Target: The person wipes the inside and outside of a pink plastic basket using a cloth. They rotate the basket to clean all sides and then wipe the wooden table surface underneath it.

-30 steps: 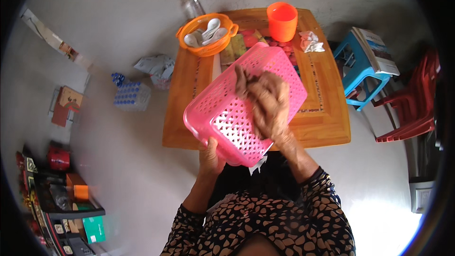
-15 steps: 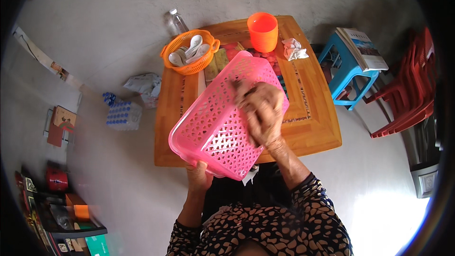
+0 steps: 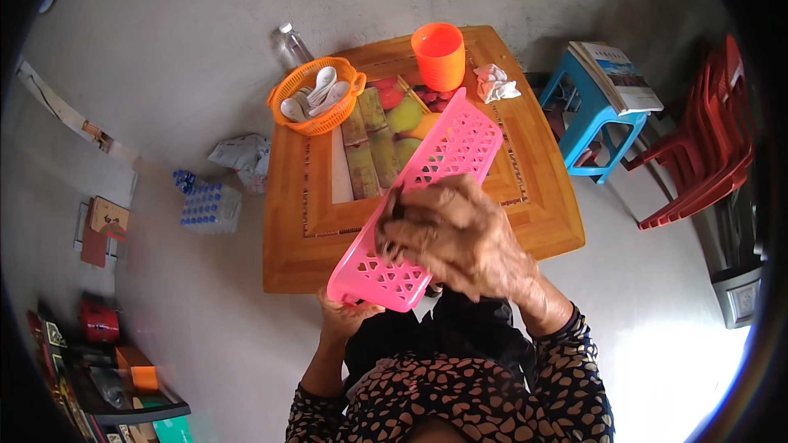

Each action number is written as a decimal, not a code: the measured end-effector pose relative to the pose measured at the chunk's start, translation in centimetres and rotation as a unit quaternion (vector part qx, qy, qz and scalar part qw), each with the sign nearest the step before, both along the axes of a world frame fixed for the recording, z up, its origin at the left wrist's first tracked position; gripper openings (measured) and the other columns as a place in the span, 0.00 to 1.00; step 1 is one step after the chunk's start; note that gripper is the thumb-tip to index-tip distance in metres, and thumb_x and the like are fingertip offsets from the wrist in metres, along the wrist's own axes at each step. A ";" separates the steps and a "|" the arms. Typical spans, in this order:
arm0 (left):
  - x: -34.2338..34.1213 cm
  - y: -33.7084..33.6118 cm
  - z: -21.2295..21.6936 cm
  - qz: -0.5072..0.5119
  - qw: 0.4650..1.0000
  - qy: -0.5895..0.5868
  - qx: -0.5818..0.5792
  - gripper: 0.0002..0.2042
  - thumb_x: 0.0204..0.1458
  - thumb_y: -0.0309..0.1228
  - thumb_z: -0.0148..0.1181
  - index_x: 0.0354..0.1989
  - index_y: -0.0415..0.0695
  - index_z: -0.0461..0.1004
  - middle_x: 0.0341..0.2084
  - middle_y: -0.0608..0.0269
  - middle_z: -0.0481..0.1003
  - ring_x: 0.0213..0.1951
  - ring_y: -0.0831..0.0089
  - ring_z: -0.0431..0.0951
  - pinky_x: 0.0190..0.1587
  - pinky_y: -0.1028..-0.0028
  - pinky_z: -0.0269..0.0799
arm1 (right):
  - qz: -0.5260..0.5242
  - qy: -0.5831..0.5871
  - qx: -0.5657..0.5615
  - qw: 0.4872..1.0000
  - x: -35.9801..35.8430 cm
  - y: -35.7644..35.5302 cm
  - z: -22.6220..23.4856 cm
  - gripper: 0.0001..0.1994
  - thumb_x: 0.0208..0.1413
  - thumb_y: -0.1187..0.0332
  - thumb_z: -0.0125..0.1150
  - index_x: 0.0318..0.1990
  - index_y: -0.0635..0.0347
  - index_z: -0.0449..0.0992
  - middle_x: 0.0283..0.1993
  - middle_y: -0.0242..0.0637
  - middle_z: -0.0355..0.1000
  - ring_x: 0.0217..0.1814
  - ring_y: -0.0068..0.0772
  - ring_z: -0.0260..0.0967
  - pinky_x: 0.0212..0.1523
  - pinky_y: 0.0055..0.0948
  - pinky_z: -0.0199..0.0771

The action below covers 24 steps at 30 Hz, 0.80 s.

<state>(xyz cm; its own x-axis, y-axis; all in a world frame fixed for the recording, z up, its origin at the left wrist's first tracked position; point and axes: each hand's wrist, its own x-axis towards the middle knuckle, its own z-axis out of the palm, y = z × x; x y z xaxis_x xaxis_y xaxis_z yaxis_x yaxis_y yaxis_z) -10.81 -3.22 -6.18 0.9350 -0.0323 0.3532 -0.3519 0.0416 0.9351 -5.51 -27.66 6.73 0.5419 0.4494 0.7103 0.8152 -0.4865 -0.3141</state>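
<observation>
A pink perforated plastic basket (image 3: 447,152) is held up over the wooden table (image 3: 542,213), tilted on edge so that I see its long side wall. My left hand (image 3: 345,320) grips the basket's near end from below. My right hand (image 3: 455,238) lies against the basket's near side with fingers curled around a small dark thing, which I cannot make out. Beyond the basket on the table stand an orange cup (image 3: 439,53) and an orange basket (image 3: 316,97) holding several white spoons.
A crumpled white cloth (image 3: 495,82) lies on the table's far right. A clear bottle (image 3: 294,45) stands past the orange basket. A blue stool (image 3: 587,115) with a book and red chairs (image 3: 706,156) stand right. A pack of bottles (image 3: 207,205) and boxes lie on the floor left.
The pink basket has turned from showing its perforated bottom to standing on edge, showing its side. My right hand slid down toward its near end. The view shifted slightly.
</observation>
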 end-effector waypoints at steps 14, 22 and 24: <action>-0.3 0.2 -0.5 -0.027 0.995 0.086 -0.051 0.19 0.35 0.26 0.77 0.37 0.36 0.76 0.26 0.66 0.79 0.27 0.80 0.77 0.29 0.79 0.74 | -0.192 0.068 0.149 0.968 7.4 -5.5 -2.8 0.09 0.46 0.72 0.63 0.37 0.55 0.80 0.40 0.36 0.76 0.45 0.39 0.72 0.51 0.36 0.66; -0.2 -0.7 0.0 -0.018 0.998 0.017 -0.049 0.23 0.38 0.26 0.76 0.43 0.35 0.73 0.32 0.62 0.79 0.33 0.75 0.79 0.38 0.75 0.76 | -0.107 -0.032 0.080 0.991 2.6 -0.7 -2.1 0.11 0.44 0.76 0.62 0.38 0.56 0.79 0.42 0.35 0.74 0.48 0.39 0.69 0.50 0.40 0.66; 0.2 -0.3 -0.5 -0.012 0.999 -0.022 -0.021 0.28 0.38 0.26 0.76 0.50 0.35 0.70 0.38 0.59 0.78 0.39 0.72 0.78 0.44 0.73 0.75 | -0.038 -0.022 0.099 0.994 0.3 1.4 -1.2 0.10 0.42 0.72 0.63 0.36 0.56 0.78 0.40 0.34 0.73 0.49 0.39 0.69 0.50 0.41 0.68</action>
<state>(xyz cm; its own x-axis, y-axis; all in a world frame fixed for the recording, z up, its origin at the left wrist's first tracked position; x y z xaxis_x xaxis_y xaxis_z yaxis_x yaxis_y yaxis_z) -10.66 -3.52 -6.67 0.9176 -0.0392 0.3956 -0.3910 0.0906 0.9159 -5.22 -26.22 5.52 0.5363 0.2573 0.8039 0.7928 -0.4803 -0.3752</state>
